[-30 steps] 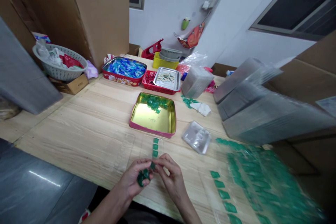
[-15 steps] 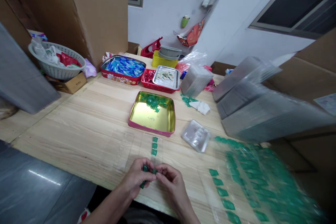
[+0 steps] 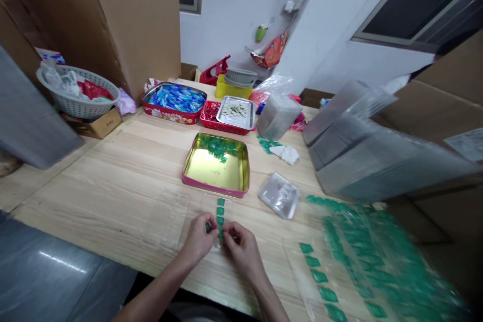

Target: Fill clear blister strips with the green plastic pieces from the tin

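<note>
Nearest to me, my left hand (image 3: pixel 198 239) and my right hand (image 3: pixel 243 250) are over the bench (image 3: pixel 113 186), and they have moved forward since a moment ago. The fingers (image 3: pixel 227 230) of both hands are together and seem clamped on a green piece (image 3: pixel 220 233) at the near end of a row of green pieces (image 3: pixel 220 211). This row lies on a clear tray (image 3: pixel 227 206), and it now looks one piece longer than before. My left fingers also keep a small dark green bit (image 3: pixel 208 228), but I cannot see it well.

To the right, another clear tray (image 3: pixel 298 266) carries more green pieces (image 3: pixel 319 276). Farther on lie a silver tray (image 3: pixel 279 195) and a pink tin (image 3: pixel 215 192) with green pieces (image 3: pixel 219 148) at its far side. Beyond it, a red tin (image 3: pixel 169 118) holds blue pieces (image 3: pixel 175 99), and a stack of clear trays (image 3: pixel 377 161) stands on the right.
</note>
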Tool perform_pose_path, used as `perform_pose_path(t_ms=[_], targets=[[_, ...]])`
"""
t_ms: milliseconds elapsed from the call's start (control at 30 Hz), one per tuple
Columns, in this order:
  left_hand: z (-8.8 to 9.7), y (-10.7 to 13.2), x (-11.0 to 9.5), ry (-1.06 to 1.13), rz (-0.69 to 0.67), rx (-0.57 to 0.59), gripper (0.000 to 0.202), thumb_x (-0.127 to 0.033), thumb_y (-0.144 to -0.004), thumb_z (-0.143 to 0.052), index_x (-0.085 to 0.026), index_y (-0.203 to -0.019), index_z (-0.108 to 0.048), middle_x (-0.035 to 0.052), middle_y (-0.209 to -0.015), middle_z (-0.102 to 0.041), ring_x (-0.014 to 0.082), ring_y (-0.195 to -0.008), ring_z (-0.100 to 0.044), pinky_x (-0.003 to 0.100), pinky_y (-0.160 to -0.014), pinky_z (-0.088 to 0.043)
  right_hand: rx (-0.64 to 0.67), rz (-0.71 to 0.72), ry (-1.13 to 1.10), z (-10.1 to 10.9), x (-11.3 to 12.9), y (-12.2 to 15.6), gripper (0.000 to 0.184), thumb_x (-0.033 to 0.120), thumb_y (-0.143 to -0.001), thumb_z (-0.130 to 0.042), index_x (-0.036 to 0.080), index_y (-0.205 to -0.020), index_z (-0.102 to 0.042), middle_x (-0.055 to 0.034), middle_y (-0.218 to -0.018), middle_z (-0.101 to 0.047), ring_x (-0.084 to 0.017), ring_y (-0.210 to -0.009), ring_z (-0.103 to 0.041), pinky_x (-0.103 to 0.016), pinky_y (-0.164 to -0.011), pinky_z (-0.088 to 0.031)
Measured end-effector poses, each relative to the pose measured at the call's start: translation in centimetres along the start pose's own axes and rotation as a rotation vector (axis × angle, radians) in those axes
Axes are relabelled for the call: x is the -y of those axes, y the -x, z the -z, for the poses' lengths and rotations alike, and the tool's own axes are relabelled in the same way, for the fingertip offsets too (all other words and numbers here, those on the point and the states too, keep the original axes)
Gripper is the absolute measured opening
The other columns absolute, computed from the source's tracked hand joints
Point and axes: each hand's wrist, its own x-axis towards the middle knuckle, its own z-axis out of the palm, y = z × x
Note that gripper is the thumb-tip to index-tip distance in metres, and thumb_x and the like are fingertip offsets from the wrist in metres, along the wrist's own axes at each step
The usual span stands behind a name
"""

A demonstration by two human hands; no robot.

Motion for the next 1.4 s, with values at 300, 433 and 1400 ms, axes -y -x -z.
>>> perform_pose_path(t_ms=[300, 433, 1400], targets=[[-0.6, -0.8, 1.0, -0.125, -0.054, -0.02, 0.014, -0.01, -0.06, -0.059, -0.02, -0.05, -0.056, -0.0013, -0.052, -0.052, 0.0156, -0.057, -0.046, 0.026, -0.06, -0.028, -0.05, 0.196, 0.243, 0.0, 0.0, -0.2, 0.018, 0.009, -0.076, -0.045, 0.017, -0.073, -0.061, -0.0043, -0.074, -0.058, -0.017, -0.068, -0.056, -0.026, -0.063, -0.043], [-0.5, -0.7, 1.0, -0.097, -0.052, -0.026, 0.014, -0.011, -0.057, -0.062, -0.02, -0.048, -0.055, -0.0012, -0.052, -0.052, 0.016, -0.058, -0.046, 0.026, -0.06, -0.029, -0.011, 0.209, 0.236, 0.1, -0.4, 0.1, 0.021, 0.006, -0.075, -0.044, 0.017, -0.076, -0.062, -0.0039, -0.074, -0.059, -0.017, -0.068, -0.056, -0.026, -0.064, -0.044], [1.6, 1.7, -1.6, 0.673, 0.325, 0.189, 0.034, -0.047, -0.063, -0.062, -0.015, -0.068, -0.055, -0.0012, -0.049, -0.055, 0.0108, -0.038, -0.051, 0.019, -0.032, -0.028, 0.16, -0.104, -0.543, 0.1, 1.7, 1.1, 0.024, 0.031, -0.067, -0.072, 0.019, -0.088, -0.07, -0.0017, -0.068, -0.067, -0.014, -0.057, -0.057, -0.025, -0.056, -0.045]])
